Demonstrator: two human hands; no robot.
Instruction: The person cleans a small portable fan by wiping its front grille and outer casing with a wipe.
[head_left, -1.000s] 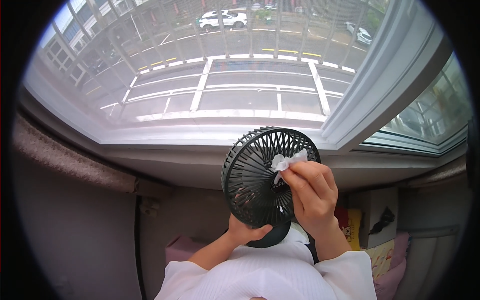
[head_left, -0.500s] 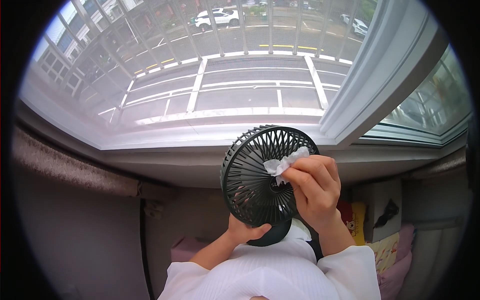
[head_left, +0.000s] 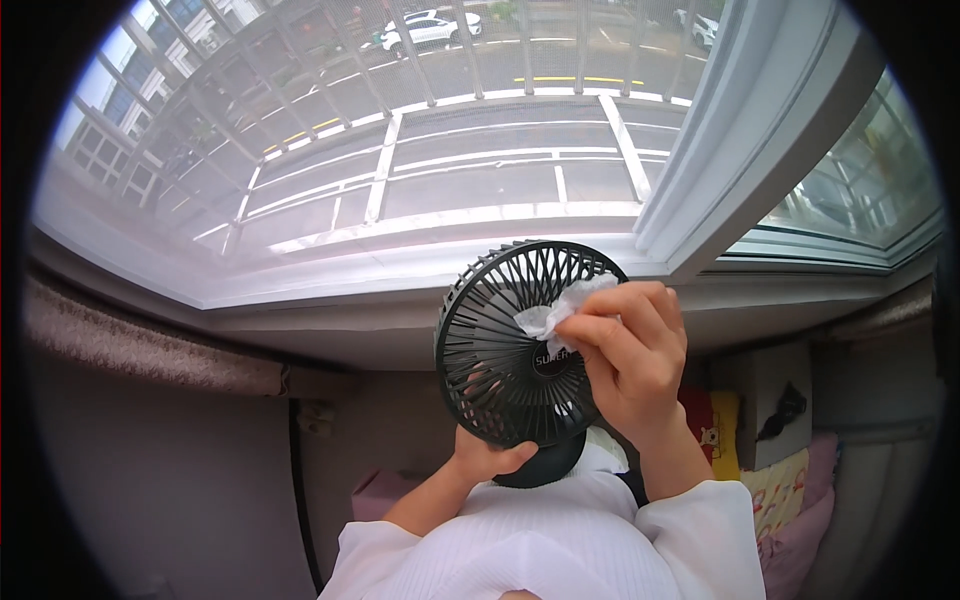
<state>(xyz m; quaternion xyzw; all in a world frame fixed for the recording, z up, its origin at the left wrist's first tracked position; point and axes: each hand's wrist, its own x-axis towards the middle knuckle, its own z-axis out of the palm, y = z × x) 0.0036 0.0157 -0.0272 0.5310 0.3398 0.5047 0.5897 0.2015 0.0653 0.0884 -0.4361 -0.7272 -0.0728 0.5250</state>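
Note:
A small black fan (head_left: 495, 350) with a round slatted grille is held up in front of a window. My left hand (head_left: 487, 460) grips it from below, near its dark round base (head_left: 540, 465). My right hand (head_left: 625, 355) is closed on a crumpled white tissue (head_left: 553, 315) and presses it against the grille, just above the hub. White sleeves cover both forearms at the bottom of the view.
A wide window with a white frame (head_left: 730, 170) and an outer metal grating (head_left: 420, 150) fills the upper half. Under the grey sill (head_left: 330, 320) stands a dark wall. Colourful cushions (head_left: 770, 480) and a grey box (head_left: 775, 405) lie at lower right.
My right hand with the tissue has slid from the upper right edge of the grille down toward the hub. The fan stays held in the same place.

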